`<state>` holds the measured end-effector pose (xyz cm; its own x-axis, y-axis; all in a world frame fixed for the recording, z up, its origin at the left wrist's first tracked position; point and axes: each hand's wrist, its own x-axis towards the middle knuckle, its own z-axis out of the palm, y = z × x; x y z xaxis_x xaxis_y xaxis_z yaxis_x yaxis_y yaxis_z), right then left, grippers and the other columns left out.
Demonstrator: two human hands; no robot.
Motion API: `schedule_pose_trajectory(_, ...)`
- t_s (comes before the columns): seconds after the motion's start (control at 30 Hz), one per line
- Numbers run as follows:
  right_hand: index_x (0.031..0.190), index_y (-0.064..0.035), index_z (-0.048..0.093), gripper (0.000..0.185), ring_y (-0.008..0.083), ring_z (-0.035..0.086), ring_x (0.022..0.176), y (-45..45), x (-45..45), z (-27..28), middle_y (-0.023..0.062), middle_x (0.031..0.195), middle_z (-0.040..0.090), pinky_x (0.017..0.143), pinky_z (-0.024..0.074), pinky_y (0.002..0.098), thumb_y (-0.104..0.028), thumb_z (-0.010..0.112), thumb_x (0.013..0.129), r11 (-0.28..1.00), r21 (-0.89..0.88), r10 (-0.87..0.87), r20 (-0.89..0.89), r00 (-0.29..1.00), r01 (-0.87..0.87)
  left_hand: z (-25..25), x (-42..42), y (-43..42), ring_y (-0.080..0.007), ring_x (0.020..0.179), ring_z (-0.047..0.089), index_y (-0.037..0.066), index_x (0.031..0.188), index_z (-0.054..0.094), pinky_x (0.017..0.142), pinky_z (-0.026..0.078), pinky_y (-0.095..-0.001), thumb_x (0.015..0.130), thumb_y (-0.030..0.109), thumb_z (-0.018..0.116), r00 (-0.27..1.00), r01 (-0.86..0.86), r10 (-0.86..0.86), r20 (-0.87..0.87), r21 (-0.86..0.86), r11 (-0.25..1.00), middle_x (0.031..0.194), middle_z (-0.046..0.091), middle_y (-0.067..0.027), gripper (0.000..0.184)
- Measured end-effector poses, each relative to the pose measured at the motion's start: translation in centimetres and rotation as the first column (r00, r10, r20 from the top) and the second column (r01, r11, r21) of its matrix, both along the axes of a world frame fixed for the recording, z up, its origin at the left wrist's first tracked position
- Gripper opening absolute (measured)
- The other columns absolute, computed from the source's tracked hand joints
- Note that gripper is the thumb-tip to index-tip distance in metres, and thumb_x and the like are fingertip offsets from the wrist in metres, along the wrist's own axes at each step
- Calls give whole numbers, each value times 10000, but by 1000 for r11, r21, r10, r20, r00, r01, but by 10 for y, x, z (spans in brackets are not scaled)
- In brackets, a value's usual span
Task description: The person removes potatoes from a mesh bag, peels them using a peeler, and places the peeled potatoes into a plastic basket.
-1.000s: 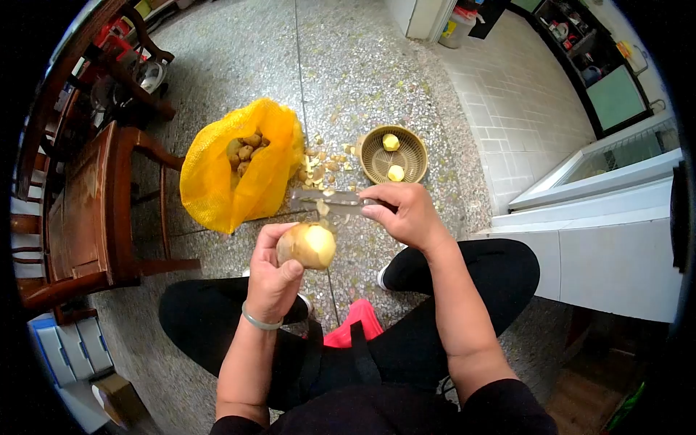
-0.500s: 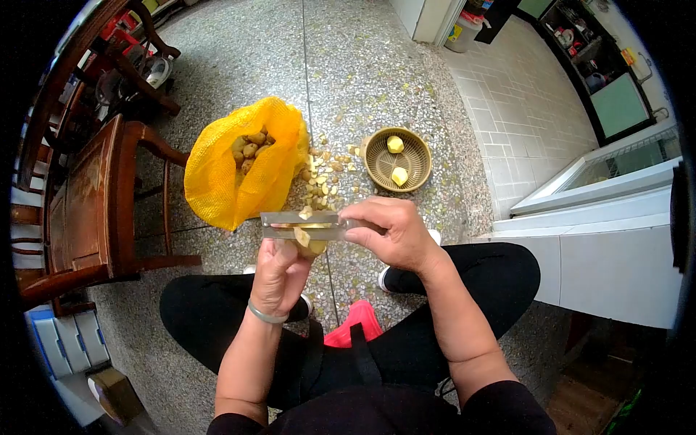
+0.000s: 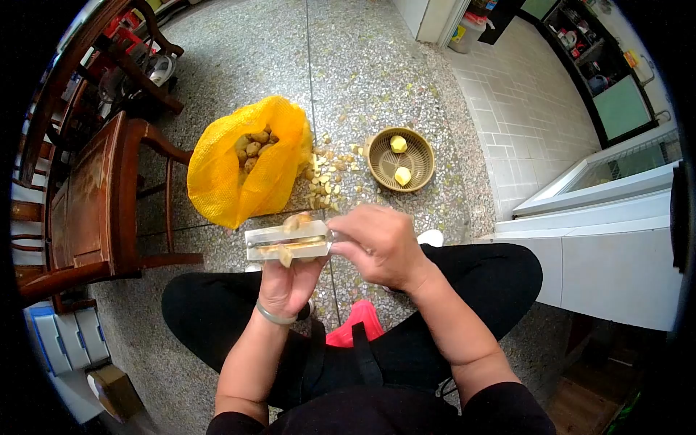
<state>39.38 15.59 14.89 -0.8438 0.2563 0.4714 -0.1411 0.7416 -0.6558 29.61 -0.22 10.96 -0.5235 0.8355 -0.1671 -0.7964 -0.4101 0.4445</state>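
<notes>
My right hand (image 3: 380,245) is closed round the handle end of a slotted peeling knife (image 3: 270,235), a flat metal blade with a long slot. The blade lies level across the top of my left hand (image 3: 284,284), whose fingers are wrapped round a potato mostly hidden beneath it. A curl of peel (image 3: 286,254) hangs at the blade's near edge, and another scrap (image 3: 296,220) sticks up at its far side. Beyond my hands, a brown slatted basket (image 3: 370,168) holds two peeled potatoes (image 3: 402,176). Unpeeled potatoes (image 3: 252,148) show inside a yellow mesh bag (image 3: 217,185).
Peel scraps (image 3: 330,177) lie scattered on the speckled floor between bag and basket. A wooden chair (image 3: 94,196) stands at the left. To the right are a white ledge (image 3: 602,268) and a tiled floor (image 3: 515,101). A red-pink thing (image 3: 355,326) shows between my legs.
The knife has slid left and slightly nearer to me over the potato, and its blade now looks brighter. My right hand has followed leftward. Bag and basket look unmoved.
</notes>
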Motion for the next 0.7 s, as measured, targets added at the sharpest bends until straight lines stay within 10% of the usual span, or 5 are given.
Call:
schedule_pose_trajectory(0.2,923,-7,677,200,218,645,674,28,3,-32,117,791,669,618,500,296,-100,704,748,973,-147,-159,137,978,179,11,-12,-5,-232,965,528,75,1263,465,819,446,-346,859,252,568,961,206,-235,145,194,959,1101,541,-127,453)
schedule_pose_trajectory(0.33,958,-4,678,201,157,644,717,29,6,-25,90,824,684,643,495,274,-85,690,774,915,-350,-134,210,968,202,18,-7,-1,-245,966,529,78,1266,463,827,444,-344,861,291,577,986,94,-97,139,28,995,1075,539,-138,472)
schedule_pose_trajectory(0.47,965,-6,669,224,191,640,721,14,-1,-21,98,839,672,635,494,291,-88,699,759,953,-298,-65,-19,998,56,13,-8,0,-244,988,533,80,1290,445,850,440,-345,896,428,554,954,90,-128,270,147,985,1100,543,-120,537)
schedule_pose_trajectory(0.67,917,-50,661,275,280,618,714,-14,-7,-11,102,823,645,642,486,361,-129,745,667,997,-41,54,-112,992,-58,10,-12,-3,-211,1024,571,26,1292,435,891,467,-368,960,453,411,914,91,-72,399,-28,995,1115,582,-120,541)
schedule_pose_trajectory(0.7,908,-55,661,272,286,617,720,-15,-6,-11,97,829,647,650,485,371,-145,746,666,999,26,38,-90,995,-36,23,-7,4,-168,883,574,14,1286,440,747,473,-304,958,444,404,905,40,67,421,-242,970,1043,590,-86,541)
